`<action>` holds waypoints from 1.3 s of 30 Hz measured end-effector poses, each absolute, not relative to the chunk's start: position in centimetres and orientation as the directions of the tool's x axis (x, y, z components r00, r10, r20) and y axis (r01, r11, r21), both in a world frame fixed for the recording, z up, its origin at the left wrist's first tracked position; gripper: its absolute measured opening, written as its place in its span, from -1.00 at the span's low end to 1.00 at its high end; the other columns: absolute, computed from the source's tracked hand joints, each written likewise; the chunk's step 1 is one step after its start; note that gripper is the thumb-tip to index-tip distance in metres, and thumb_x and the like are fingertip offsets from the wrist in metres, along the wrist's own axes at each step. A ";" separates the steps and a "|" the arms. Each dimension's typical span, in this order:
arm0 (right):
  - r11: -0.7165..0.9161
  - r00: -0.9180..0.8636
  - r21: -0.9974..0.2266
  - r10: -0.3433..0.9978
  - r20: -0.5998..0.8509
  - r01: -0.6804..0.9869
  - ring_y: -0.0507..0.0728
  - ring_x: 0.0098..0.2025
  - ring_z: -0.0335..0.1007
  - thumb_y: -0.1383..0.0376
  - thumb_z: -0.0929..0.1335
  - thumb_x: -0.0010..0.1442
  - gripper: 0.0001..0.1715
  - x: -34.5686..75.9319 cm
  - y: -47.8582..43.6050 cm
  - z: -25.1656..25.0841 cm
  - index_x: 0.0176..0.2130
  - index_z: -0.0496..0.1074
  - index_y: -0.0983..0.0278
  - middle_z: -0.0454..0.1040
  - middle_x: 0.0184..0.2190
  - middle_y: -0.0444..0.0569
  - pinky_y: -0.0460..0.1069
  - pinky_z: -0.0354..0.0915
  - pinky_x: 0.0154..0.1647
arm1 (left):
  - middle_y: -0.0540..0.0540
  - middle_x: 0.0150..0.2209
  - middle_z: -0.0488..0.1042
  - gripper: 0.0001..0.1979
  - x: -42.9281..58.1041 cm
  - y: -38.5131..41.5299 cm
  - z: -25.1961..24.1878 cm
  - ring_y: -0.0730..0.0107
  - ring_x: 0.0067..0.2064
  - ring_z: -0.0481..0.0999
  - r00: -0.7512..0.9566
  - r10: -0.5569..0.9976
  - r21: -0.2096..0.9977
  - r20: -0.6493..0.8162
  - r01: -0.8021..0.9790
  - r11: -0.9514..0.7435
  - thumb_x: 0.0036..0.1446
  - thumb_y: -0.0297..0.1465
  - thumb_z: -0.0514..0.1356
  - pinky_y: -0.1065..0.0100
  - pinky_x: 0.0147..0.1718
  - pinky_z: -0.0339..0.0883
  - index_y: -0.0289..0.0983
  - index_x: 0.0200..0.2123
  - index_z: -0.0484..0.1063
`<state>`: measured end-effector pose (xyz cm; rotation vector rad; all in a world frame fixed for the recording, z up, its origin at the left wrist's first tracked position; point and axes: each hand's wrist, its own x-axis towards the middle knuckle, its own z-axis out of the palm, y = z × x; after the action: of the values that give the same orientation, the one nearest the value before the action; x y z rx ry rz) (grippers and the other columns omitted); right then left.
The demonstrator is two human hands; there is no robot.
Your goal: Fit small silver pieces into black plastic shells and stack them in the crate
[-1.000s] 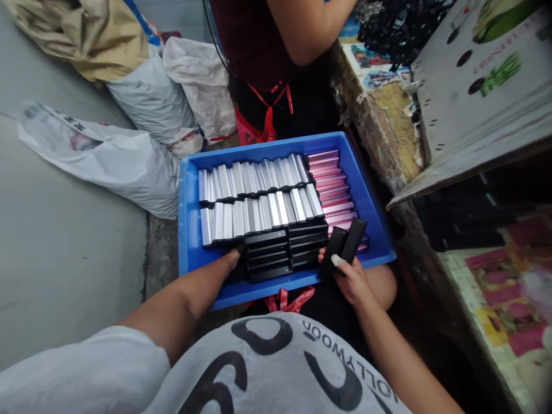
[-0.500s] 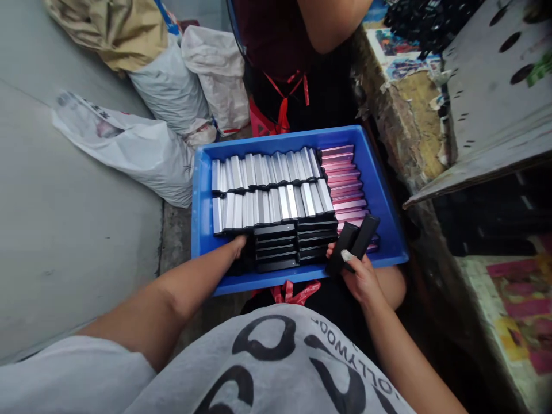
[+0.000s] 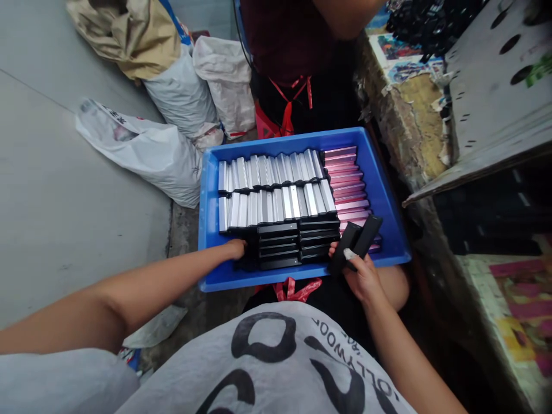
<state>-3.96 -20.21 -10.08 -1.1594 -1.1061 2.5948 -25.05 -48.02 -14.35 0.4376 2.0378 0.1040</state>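
At the blue tray, two black bars in the right hand and the left hand on the stack

Upper left of the frame, white woven sacks (image 3: pixel 179 98) slump on the grey floor (image 3: pixel 64 230). Upper right, a perforated grey board (image 3: pixel 487 86) leans over a worn bench, and at top centre sits a co-worker (image 3: pixel 288 40) in a dark red top.

In the middle of the frame lies the blue tray (image 3: pixel 284 139), just beyond the person's printed grey T-shirt (image 3: pixel 267 356). It holds two rows of silver bars (image 3: pixel 276 172), a column of pink bars (image 3: pixel 347 184) along its right wall, and two piles of black bars (image 3: pixel 297 241) by the near rim.

Since a moment ago, the left hand (image 3: pixel 236 249) has slid slightly toward the tray's left wall, and its fingers lie close together, curled against the edge of the black pile; whether they grip cannot be told. The right hand (image 3: pixel 362 279) sits at the near rim, its fingers closed around two black bars (image 3: pixel 356 241) held upright, side by side.
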 end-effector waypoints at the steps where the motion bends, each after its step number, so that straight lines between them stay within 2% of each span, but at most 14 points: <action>1: -0.731 -0.707 -0.652 0.353 -0.612 0.200 0.16 -0.21 0.48 0.23 0.44 -0.08 -0.66 -4.0 -20.2 -10.1 -0.22 0.47 0.22 0.54 -0.20 -0.02 0.09 0.38 -0.12 | -0.14 -0.10 0.40 -0.68 -24.9 -48.3 -14.4 0.24 -0.10 0.43 -0.410 0.316 0.220 -0.856 0.265 0.939 0.16 -0.28 0.12 0.12 -0.12 0.33 -0.35 -0.08 0.36; 4: -0.727 -0.712 -0.655 0.350 -0.609 0.204 0.17 -0.21 0.48 0.24 0.43 -0.07 -0.66 -4.0 -20.2 -10.3 -0.21 0.47 0.22 0.54 -0.21 -0.02 0.10 0.38 -0.12 | -0.21 0.00 0.36 -0.58 -24.1 -49.0 -14.4 0.23 -0.02 0.39 -0.331 0.246 0.159 -0.911 0.267 0.950 0.18 -0.19 0.07 0.07 -0.03 0.25 -0.33 0.01 0.31; 8: -0.721 -0.721 -0.668 0.361 -0.591 0.186 0.16 -0.22 0.48 0.25 0.43 -0.07 -0.66 -4.0 -20.2 -10.5 -0.21 0.47 0.22 0.54 -0.21 -0.02 0.10 0.37 -0.11 | -0.32 0.18 0.16 -0.34 -22.9 -49.1 -14.4 0.13 0.14 0.25 -0.307 0.233 0.146 -0.923 0.281 0.949 0.16 -0.04 -0.01 0.06 0.06 0.14 -0.36 0.19 0.08; 10: -0.717 -0.722 -0.671 0.360 -0.591 0.191 0.16 -0.23 0.49 0.24 0.43 -0.06 -0.67 -4.0 -20.2 -10.5 -0.22 0.47 0.23 0.54 -0.21 -0.01 0.10 0.37 -0.11 | -0.32 0.18 0.17 -0.35 -22.8 -48.7 -14.2 0.14 0.13 0.26 -0.307 0.229 0.135 -0.924 0.300 0.944 0.16 -0.07 0.01 0.06 0.05 0.15 -0.36 0.20 0.07; 16: -0.709 -0.715 -0.679 0.374 -0.591 0.190 0.14 -0.21 0.48 0.24 0.44 -0.06 -0.65 -3.7 -20.1 -10.5 -0.19 0.46 0.21 0.54 -0.20 -0.04 0.06 0.37 -0.11 | -0.22 -0.19 0.49 -0.66 -25.7 -47.2 -10.6 0.20 -0.12 0.45 -0.310 0.253 0.119 -0.916 0.392 0.912 0.11 -0.22 0.13 0.16 -0.08 0.24 -0.38 -0.20 0.45; 19: -0.678 -0.730 -0.701 0.360 -0.581 0.224 0.15 -0.18 0.48 0.22 0.43 -0.03 -0.64 -4.6 -20.5 -9.5 -0.17 0.45 0.21 0.53 -0.17 -0.02 0.04 0.37 -0.15 | -0.18 -0.25 0.52 -0.63 -28.0 -46.3 -5.8 0.21 -0.16 0.46 -0.284 0.352 0.221 -0.892 0.406 0.887 0.10 -0.16 0.09 0.32 -0.16 0.24 -0.34 -0.24 0.48; 21: -0.639 -0.789 -0.725 0.294 -0.539 0.257 0.16 -0.19 0.48 0.20 0.43 -0.03 -0.62 -6.2 -21.5 -8.1 -0.16 0.44 0.22 0.53 -0.17 0.00 0.05 0.37 -0.15 | -0.09 -0.18 0.51 -0.58 -28.7 -45.1 -2.2 0.31 -0.16 0.45 -0.246 0.473 0.368 -0.846 0.372 0.852 0.09 -0.10 0.07 0.41 -0.19 0.24 -0.27 -0.15 0.46; 24: -0.568 -0.897 -0.768 0.109 -0.429 0.298 0.16 -0.21 0.48 0.19 0.44 -0.05 -0.57 -10.0 -24.2 -5.7 -0.13 0.42 0.20 0.53 -0.18 -0.04 0.08 0.34 -0.11 | -0.08 -0.01 0.41 -0.43 -28.0 -42.4 2.5 0.39 -0.18 0.46 -0.317 0.708 0.677 -0.631 0.218 0.702 0.06 -0.09 0.11 0.45 -0.26 0.27 -0.20 0.11 0.23; 26: -0.510 -0.931 -0.802 0.006 -0.365 0.311 0.14 -0.20 0.47 0.19 0.44 -0.06 -0.55 -12.4 -26.3 -4.4 -0.12 0.40 0.17 0.53 -0.19 -0.10 0.07 0.33 -0.10 | -0.11 -0.08 0.43 -0.39 -27.0 -40.9 4.3 0.40 -0.27 0.46 -0.430 0.778 0.756 -0.458 0.274 0.595 0.02 -0.09 0.15 0.45 -0.35 0.27 -0.25 0.11 0.22; 29: -0.389 -0.962 -0.885 -0.020 -0.271 0.257 0.11 -0.12 0.41 0.21 0.44 -0.05 -0.58 -14.4 -28.0 -3.5 -0.14 0.40 0.16 0.50 -0.18 -0.15 0.04 0.30 -0.04 | -0.05 -0.35 0.47 -0.50 -26.1 -41.2 5.2 0.44 -0.42 0.43 -0.533 0.786 0.670 -0.313 0.463 0.580 0.03 -0.07 0.15 0.45 -0.41 0.24 -0.29 -0.08 0.38; 32: -0.293 -0.963 -0.930 0.088 -0.256 0.220 0.09 -0.16 0.39 0.21 0.43 -0.03 -0.64 -14.3 -27.2 -4.3 -0.18 0.40 0.20 0.48 -0.23 -0.13 0.01 0.27 -0.04 | 0.02 -0.50 0.45 -0.55 -26.5 -44.2 4.3 0.44 -0.48 0.42 -0.576 0.724 0.588 -0.379 0.453 0.669 0.07 -0.08 0.10 0.45 -0.43 0.24 -0.25 -0.08 0.38; 34: -0.307 -0.922 -0.922 0.232 -0.311 0.234 0.05 -0.30 0.39 0.18 0.43 -0.02 -0.66 -13.3 -25.9 -5.4 -0.21 0.39 0.22 0.46 -0.35 -0.14 -0.02 0.29 -0.16 | -0.03 -0.42 0.49 -0.59 -26.8 -46.7 2.6 0.37 -0.38 0.46 -0.597 0.678 0.484 -0.430 0.481 0.731 0.09 -0.12 0.10 0.41 -0.33 0.27 -0.25 -0.08 0.39; 36: -0.359 -0.879 -0.911 0.342 -0.332 0.204 0.01 -0.44 0.33 0.13 0.39 0.03 -0.69 -12.2 -24.7 -6.5 -0.23 0.38 0.23 0.40 -0.49 -0.18 -0.06 0.28 -0.32 | -0.12 -0.23 0.51 -0.62 -26.7 -48.7 0.3 0.26 -0.18 0.47 -0.630 0.627 0.359 -0.458 0.515 0.779 0.10 -0.19 0.11 0.35 -0.17 0.26 -0.28 -0.08 0.40; 39: -0.428 -0.869 -0.895 0.387 -0.308 0.127 -0.02 -0.54 0.22 0.05 0.29 0.13 -0.68 -10.5 -23.4 -7.4 -0.27 0.38 0.24 0.31 -0.59 -0.19 -0.09 0.18 -0.48 | -0.20 -0.07 0.46 -0.62 -25.8 -50.0 -3.8 0.17 -0.04 0.42 -0.663 0.556 0.272 -0.501 0.489 0.829 0.11 -0.26 0.10 0.31 -0.04 0.22 -0.33 -0.04 0.38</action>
<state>-10.52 -23.37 -7.35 -0.7266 -1.5808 2.4199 -25.76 -50.05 -3.82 0.7642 2.4238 0.1521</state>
